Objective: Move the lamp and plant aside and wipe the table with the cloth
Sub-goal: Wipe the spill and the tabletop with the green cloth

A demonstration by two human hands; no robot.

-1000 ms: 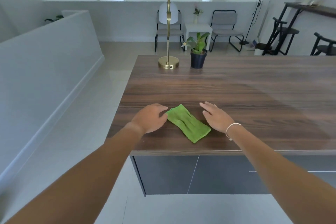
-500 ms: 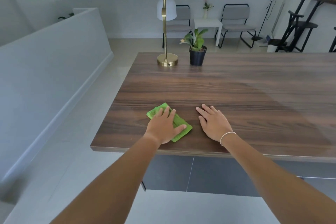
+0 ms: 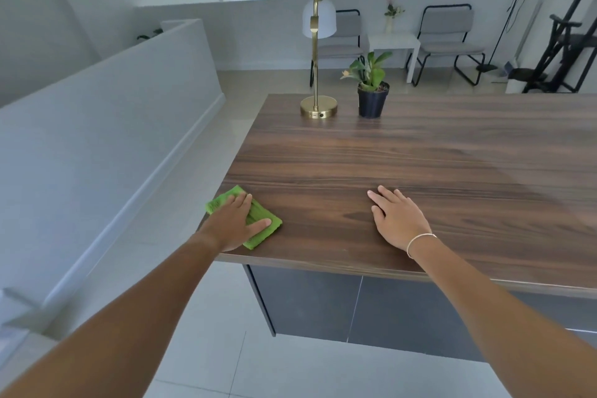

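Observation:
A folded green cloth (image 3: 261, 223) lies at the near left corner of the dark wooden table (image 3: 403, 165), its left end hanging slightly over the edge. My left hand (image 3: 234, 223) presses flat on top of it. My right hand (image 3: 395, 216) rests palm down on the bare wood to the right, fingers spread, holding nothing. At the far left edge of the table stands a brass lamp (image 3: 318, 107) with a white shade. Right beside it is a small plant (image 3: 371, 87) in a black pot.
The table's left edge drops to a tiled floor (image 3: 200, 171) beside a low white wall (image 3: 97, 126). Dark cabinet fronts (image 3: 355, 304) sit under the near edge. Chairs and a small white side table (image 3: 395, 42) stand beyond the far edge.
My left hand came onto the cloth and slid it left along the near edge to the table's corner. My right hand stayed flat on the wood.

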